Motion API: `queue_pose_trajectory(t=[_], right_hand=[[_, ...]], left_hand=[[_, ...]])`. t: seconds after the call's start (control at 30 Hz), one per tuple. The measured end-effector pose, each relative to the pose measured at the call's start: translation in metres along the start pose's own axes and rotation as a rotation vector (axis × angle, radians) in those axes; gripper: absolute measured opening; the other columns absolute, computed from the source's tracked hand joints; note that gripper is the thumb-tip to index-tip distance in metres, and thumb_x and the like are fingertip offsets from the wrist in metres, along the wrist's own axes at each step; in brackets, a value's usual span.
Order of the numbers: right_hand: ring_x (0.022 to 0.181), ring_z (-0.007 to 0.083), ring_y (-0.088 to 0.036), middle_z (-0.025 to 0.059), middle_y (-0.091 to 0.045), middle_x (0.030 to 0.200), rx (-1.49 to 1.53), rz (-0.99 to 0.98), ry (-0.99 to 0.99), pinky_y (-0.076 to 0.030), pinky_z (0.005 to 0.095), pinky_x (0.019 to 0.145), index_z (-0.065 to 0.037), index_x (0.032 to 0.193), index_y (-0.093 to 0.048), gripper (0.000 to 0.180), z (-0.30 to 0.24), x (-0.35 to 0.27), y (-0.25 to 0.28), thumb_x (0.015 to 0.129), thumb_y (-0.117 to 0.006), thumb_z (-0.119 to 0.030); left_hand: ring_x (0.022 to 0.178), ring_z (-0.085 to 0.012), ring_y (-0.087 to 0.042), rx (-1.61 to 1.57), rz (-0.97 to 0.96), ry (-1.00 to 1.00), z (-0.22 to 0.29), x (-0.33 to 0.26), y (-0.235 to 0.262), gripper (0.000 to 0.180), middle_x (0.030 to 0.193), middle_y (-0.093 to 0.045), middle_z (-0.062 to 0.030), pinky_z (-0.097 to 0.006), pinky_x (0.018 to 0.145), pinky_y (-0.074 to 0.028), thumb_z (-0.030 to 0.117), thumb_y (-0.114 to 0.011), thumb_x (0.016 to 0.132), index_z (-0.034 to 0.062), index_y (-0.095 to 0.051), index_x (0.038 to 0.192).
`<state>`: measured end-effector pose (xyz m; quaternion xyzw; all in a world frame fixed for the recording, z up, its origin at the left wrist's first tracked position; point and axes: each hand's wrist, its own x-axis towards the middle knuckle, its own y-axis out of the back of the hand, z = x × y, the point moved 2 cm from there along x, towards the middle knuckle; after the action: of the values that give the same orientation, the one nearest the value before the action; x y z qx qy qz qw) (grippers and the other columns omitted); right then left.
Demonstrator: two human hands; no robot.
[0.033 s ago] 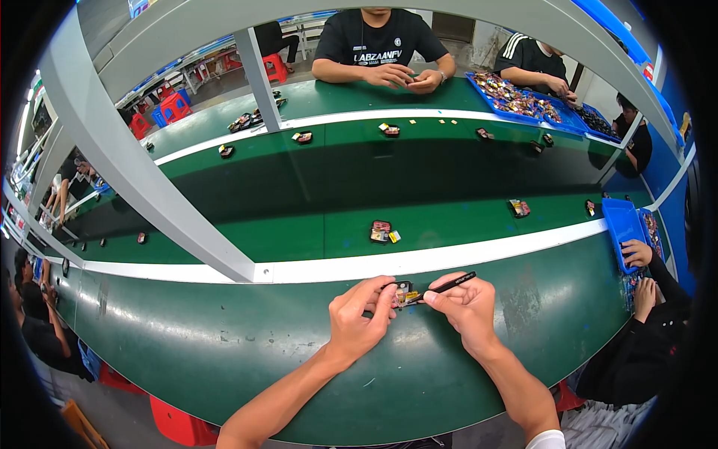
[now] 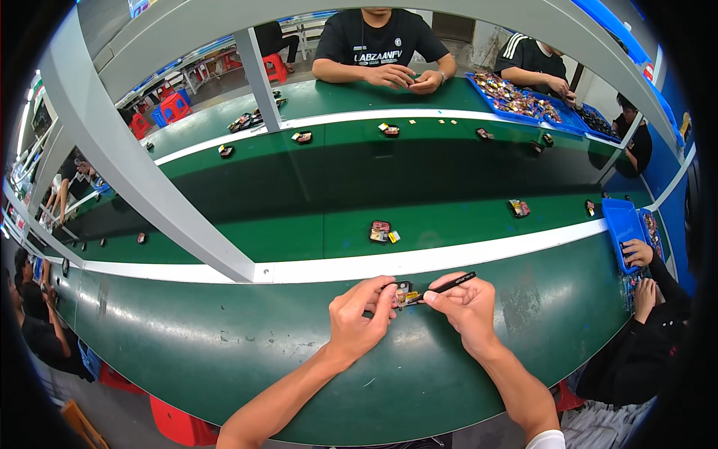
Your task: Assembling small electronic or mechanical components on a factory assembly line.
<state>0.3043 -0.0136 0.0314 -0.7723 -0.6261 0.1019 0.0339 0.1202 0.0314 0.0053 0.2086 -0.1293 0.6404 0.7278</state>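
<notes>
My left hand [image 2: 360, 318] is closed around a small black plastic housing [image 2: 404, 288] with a reddish and yellow part inside; my fingers cover its left side. In my right hand [image 2: 470, 308] are black tweezers [image 2: 453, 282], pinched between thumb and fingers. Their tips point left and reach the yellow part [image 2: 413, 297] at the housing's right side; whether they grip it I cannot tell. Both hands are just above the green tabletop [image 2: 314, 404], close to the white rail. Beyond that rail a similar filled housing [image 2: 380, 231] lies on the green belt.
More small housings, such as one near the right [image 2: 518, 208], sit spaced along the belt. A white rail [image 2: 419, 257] and a grey post [image 2: 161, 165] stand ahead. At the right, a co-worker's hands [image 2: 640, 254] are by a blue tray [image 2: 622, 224]. Other people sit across the belt.
</notes>
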Motion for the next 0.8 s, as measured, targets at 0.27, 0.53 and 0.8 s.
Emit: queue_pose_trajectory(t=[0.27,0.53,0.8], right_hand=[[0.058,0.0033,-0.058,0.013,-0.076,0.084,-0.001,-0.001,-0.059,-0.037,0.018,0.048,0.004,0.097,-0.068,0.015,-0.0007,0.0028,0.0,0.085,-0.077,0.002],[0.045,-0.0016,-0.04,0.0129,-0.076,0.083,0.033,-0.028,-0.132,-0.022,0.0189,0.041,0.0,0.095,-0.069,0.013,0.0011,0.0039,-0.0003,0.085,-0.078,-0.002],[0.046,-0.002,-0.039,0.0133,-0.077,0.085,0.029,-0.012,-0.115,-0.022,0.0188,0.041,0.001,0.096,-0.069,0.013,0.0027,0.0041,-0.0001,0.086,-0.077,-0.003]], left_hand=[[0.059,-0.0131,-0.071,0.07,-0.015,-0.019,-0.0009,0.0008,0.0004,0.012,0.082,-0.074,-0.0114,-0.023,0.048,-0.055,-0.002,-0.069,0.093,-0.0065,-0.07,0.104],[0.061,-0.0155,-0.073,0.144,-0.016,-0.13,-0.0011,0.0022,0.001,0.012,0.085,-0.074,-0.0122,-0.024,0.047,-0.054,-0.002,-0.07,0.091,-0.0064,-0.07,0.103],[0.062,-0.0157,-0.073,0.182,-0.005,-0.192,-0.0017,0.0021,0.0007,0.013,0.084,-0.073,-0.0116,-0.024,0.05,-0.055,-0.005,-0.068,0.091,-0.0066,-0.069,0.103]])
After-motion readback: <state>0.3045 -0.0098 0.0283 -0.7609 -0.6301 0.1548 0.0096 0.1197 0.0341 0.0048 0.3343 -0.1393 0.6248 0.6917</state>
